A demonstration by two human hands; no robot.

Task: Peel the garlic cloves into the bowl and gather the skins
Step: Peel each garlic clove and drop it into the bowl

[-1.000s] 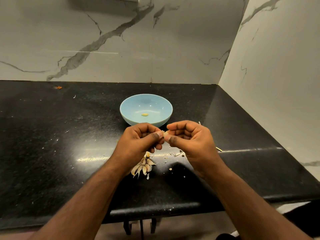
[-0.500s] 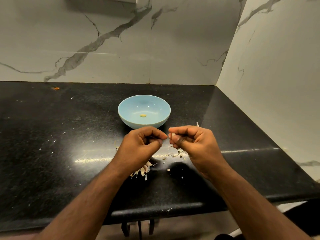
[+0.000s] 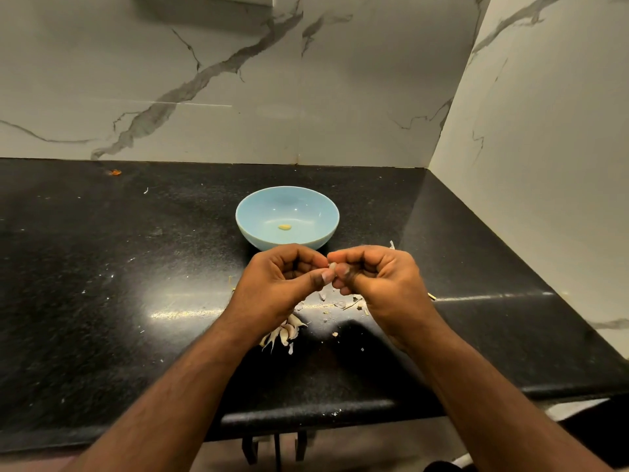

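Observation:
A pale blue bowl [image 3: 258, 212] stands on the black counter [image 3: 102, 284] with one peeled clove [image 3: 284, 227] in its bottom. Just in front of the bowl, my left hand [image 3: 275, 287] and my right hand [image 3: 381, 284] meet above the counter, fingers curled. Both pinch a small garlic clove [image 3: 332, 266] between their fingertips; most of it is hidden by the fingers. A cluster of unpeeled cloves [image 3: 284, 332] lies on the counter under my left wrist, partly hidden. Bits of skin [image 3: 343, 304] lie scattered below my hands.
Marble walls close the counter at the back and on the right. A small orange scrap [image 3: 115, 172] lies at the far left. The counter's front edge [image 3: 306, 412] runs below my forearms. Tiny crumbs dot the surface.
My hands drew slightly apart half a second ago and have now come back together on the clove. More skin bits lie below them.

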